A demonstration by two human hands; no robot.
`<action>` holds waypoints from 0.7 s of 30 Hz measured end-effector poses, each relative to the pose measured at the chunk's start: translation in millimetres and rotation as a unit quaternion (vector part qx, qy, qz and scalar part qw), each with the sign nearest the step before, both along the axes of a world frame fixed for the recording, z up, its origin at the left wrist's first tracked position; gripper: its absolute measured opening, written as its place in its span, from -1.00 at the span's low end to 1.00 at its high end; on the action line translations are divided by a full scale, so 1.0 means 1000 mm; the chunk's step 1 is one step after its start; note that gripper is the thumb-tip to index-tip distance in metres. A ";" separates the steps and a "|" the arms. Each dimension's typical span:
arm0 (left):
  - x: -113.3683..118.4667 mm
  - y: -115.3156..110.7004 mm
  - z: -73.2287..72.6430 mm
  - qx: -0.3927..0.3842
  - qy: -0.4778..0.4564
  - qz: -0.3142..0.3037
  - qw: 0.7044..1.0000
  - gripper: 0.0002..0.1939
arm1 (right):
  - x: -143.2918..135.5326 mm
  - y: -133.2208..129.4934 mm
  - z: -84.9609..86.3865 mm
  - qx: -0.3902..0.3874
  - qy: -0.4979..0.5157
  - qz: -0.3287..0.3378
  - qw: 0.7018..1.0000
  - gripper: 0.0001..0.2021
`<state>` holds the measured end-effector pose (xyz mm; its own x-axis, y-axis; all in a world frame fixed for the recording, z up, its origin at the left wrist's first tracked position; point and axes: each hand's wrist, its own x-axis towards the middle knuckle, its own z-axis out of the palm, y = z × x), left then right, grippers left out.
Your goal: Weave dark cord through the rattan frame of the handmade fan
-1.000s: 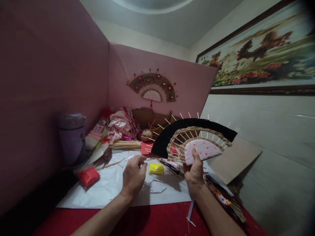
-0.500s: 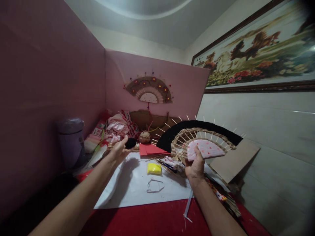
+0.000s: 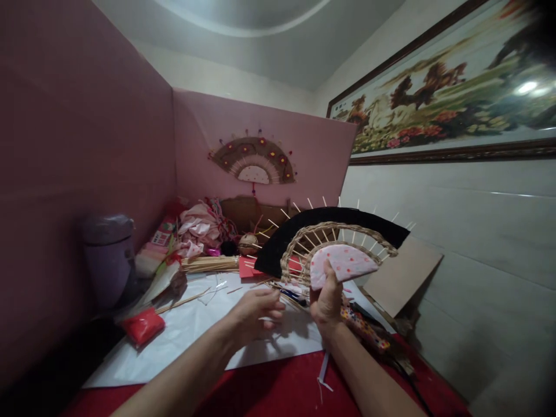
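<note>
My right hand grips a handmade fan by its base, thumb pressed on the pink spotted half-round piece. Around that piece runs a woven, twisted-cord band, and beyond it a wide black arc, with thin wooden sticks poking out past the rim. To the left of the fan, my left hand hovers over the white sheet. Its fingers are loosely curled and apart, with nothing visible in them. At the back, a black ball lies beside a ball of brown twine.
A finished fan hangs on the pink panel. Bundled sticks, red paper and a pink cloth heap lie at the back. A red packet sits left, near a purple bin. Cardboard leans right.
My left hand has let go of the black ball, which now lies at the back, and has come nearer and to the right. My right hand still holds the fan.
</note>
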<state>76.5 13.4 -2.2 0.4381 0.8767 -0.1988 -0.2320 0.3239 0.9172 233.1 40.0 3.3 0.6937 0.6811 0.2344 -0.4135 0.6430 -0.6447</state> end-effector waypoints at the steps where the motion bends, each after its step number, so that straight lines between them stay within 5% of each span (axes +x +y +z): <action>1: 0.010 -0.002 0.000 -0.033 -0.031 -0.019 0.999 -0.63 | -0.004 -0.002 -0.001 0.004 -0.004 -0.001 1.000 -0.55; 8: 0.036 0.003 0.005 -0.088 -0.170 0.082 0.978 -0.83 | -0.019 -0.009 -0.012 -0.026 -0.079 0.057 0.995 -0.59; 17: -0.045 0.048 0.023 0.015 -0.187 0.237 0.953 -0.91 | -0.011 -0.013 -0.003 0.005 -0.085 0.239 0.967 -0.67; 21: -0.059 0.053 0.024 0.028 -0.225 0.271 0.935 -0.89 | -0.018 -0.010 -0.009 0.011 -0.158 0.261 0.952 -0.70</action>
<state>17.7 66.7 21.9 -0.0459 0.9978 -0.0483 -0.7148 0.0009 0.6993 215.1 30.0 -6.2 0.1544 0.9066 0.3928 -0.4683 0.4172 -0.7789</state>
